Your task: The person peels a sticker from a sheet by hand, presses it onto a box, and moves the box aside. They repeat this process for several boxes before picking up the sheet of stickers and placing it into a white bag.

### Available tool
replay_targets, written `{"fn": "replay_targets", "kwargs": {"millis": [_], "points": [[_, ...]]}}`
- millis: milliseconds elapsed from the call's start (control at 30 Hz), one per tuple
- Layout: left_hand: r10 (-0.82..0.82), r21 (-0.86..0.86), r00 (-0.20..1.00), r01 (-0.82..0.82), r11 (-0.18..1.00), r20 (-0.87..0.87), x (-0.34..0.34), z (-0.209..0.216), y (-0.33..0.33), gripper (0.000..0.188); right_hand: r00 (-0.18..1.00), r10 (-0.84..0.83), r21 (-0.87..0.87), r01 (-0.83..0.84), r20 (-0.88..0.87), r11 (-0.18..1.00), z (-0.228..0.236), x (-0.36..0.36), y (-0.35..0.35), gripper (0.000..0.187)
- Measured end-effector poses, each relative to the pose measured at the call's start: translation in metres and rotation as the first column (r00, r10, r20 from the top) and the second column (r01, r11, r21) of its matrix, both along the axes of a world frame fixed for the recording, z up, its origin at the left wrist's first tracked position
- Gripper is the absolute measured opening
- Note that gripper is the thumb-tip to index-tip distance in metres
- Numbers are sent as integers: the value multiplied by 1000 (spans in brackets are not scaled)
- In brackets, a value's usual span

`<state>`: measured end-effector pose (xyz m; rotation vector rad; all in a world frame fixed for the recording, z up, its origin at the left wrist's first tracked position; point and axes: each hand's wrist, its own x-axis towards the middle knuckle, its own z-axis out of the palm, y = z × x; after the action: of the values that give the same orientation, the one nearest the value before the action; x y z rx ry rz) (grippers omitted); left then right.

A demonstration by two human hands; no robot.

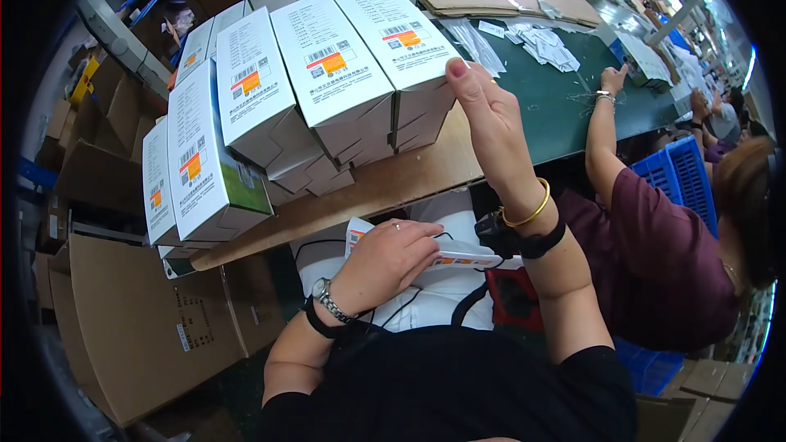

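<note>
In my lap my left hand (391,258) lies over a white sheet of orange-printed labels (465,260), its fingers bent together on the sheet and its thumb hidden. Raised at the right end of the box stack, my right hand (494,119) has its thumb stretched out against the near corner of a white carton (391,33). The other fingers of that hand are mostly hidden behind the thumb. Beside this carton lie another white carton (323,57) and a third one (250,74), each with an orange-and-white label on top.
The stack rests on a wooden board (409,176). Farther right is a green tabletop (557,102) with scattered white paper slips (547,47). A co-worker in a maroon shirt (663,254) sits close at my right, near a blue crate (679,180). An open cardboard box (147,319) stands at left.
</note>
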<state>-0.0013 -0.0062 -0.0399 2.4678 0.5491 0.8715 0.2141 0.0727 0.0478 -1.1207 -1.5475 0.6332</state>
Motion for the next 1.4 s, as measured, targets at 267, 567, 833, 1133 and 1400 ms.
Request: {"fn": "replay_targets", "kwargs": {"millis": [267,567,833,1133,1400], "points": [[124,-45,992,-125,991,-38,-9,3,7,10,937,-181,35,201,-300,979,-67,24,-4,39],[318,-155,948,-319,935,-34,-9,-3,16,6,929,-363,40,366,-76,930,-142,53,9,16],[329,-179,943,-332,926,-48,-5,-6,20,8,907,-420,102,422,-39,901,-141,47,11,8],[314,-158,949,-312,937,-9,-5,-11,24,11,897,-441,142,439,-17,887,-147,53,17,6],[319,-129,948,-316,940,6,-11,-20,28,14,890,-455,199,442,24,875,-153,55,23,4]]}}
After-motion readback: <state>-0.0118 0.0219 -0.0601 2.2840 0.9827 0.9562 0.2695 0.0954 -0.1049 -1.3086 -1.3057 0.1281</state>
